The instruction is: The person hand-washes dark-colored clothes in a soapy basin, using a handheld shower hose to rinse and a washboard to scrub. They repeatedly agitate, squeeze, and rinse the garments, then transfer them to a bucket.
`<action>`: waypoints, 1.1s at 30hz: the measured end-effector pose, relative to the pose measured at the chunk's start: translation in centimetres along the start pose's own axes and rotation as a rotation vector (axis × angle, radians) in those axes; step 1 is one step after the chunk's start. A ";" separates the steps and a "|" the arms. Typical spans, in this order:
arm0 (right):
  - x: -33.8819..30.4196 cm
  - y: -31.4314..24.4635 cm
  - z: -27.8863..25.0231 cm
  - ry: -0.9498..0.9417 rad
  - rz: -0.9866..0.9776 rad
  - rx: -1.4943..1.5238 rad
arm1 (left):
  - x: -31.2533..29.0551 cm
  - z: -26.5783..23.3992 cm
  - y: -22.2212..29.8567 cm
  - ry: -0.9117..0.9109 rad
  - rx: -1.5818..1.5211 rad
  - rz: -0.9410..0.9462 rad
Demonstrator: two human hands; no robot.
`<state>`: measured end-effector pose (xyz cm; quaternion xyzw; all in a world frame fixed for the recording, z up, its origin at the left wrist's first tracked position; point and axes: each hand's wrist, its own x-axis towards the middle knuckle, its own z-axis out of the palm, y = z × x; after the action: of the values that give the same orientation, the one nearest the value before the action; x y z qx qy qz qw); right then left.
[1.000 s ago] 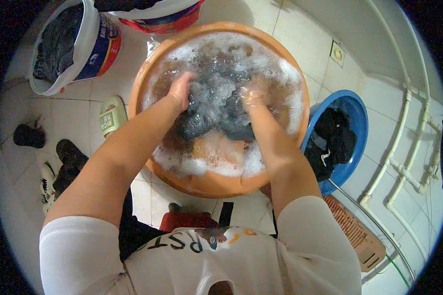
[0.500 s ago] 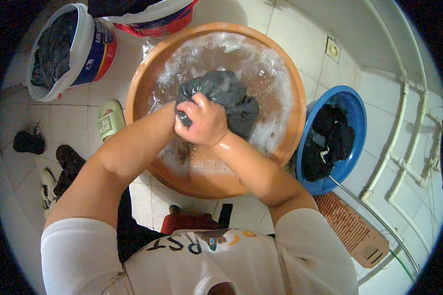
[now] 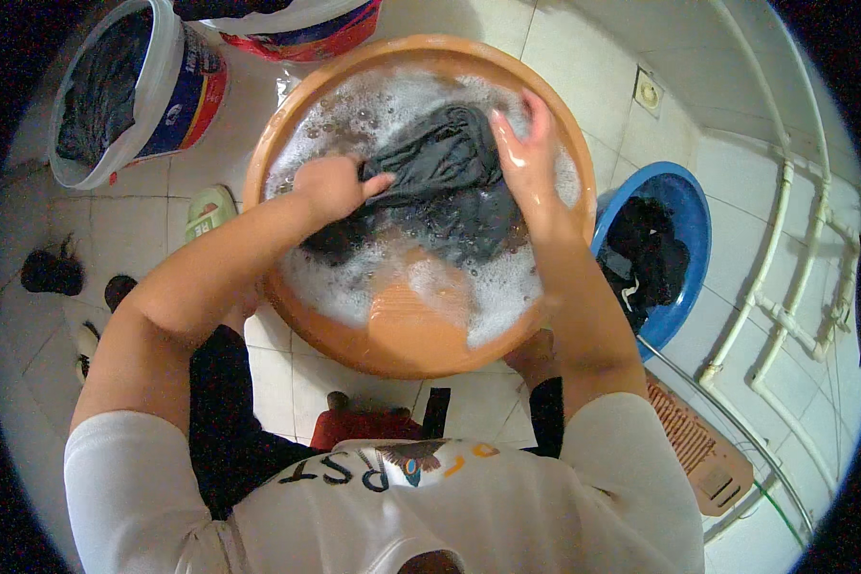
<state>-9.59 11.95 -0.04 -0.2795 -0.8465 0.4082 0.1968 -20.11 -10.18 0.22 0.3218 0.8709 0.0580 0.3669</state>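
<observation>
A wet dark grey piece of clothing (image 3: pixel 445 163) lies spread and bunched in the soapy water of a round orange tub (image 3: pixel 354 356). My left hand (image 3: pixel 330 186) grips its left edge, with the thumb over the cloth and the fingers curled. On the other side, my right hand (image 3: pixel 528 148) is open at the cloth's right edge, its thumb apart from its fingers and nothing held between them. An orange ribbed washboard (image 3: pixel 416 320) shows partly through the suds at the near side of the tub. Part of the cloth is under water.
White buckets stand at the far left, one bucket (image 3: pixel 177 100) with dark cloth inside. To the right are a blue basin (image 3: pixel 694 239) of dark clothes, a brown washboard (image 3: pixel 703 445) and white wall pipes (image 3: pixel 775 230). A green slipper (image 3: pixel 210 212) lies left of the tub.
My hands, together on the bunched cloth before, have moved apart. The right hand has let go and moved right; the cloth has spread lower into the water.
</observation>
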 end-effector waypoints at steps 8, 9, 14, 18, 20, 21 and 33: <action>-10.1 0.5 1.5 -0.456 0.023 -0.704 | 0.7 2.8 -0.3 -0.549 0.413 0.191; -8.4 0.4 1.2 -0.603 -0.053 -0.726 | 1.6 3.3 -1.5 -0.545 0.322 0.285; 0.2 4.1 1.1 -0.846 0.066 -0.545 | 7.1 10.2 -7.8 -0.193 -0.125 -0.148; -1.4 3.3 3.1 -0.155 0.571 -0.486 | 2.6 4.0 -0.3 0.661 -0.356 0.346; -4.1 7.1 4.8 -0.137 0.568 -0.257 | 1.3 3.2 1.4 0.440 -0.270 0.463; -4.5 6.9 4.7 -0.244 0.418 -0.453 | 0.9 2.8 1.5 0.270 -0.236 0.472; -6.2 6.1 2.8 -0.519 0.254 -0.753 | 2.6 6.5 -2.8 0.241 -0.475 0.091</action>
<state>-4.51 9.54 -7.18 -0.3214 -0.9160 0.1501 -0.1875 -18.53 -11.73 -7.04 0.2561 0.8550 0.3151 0.3228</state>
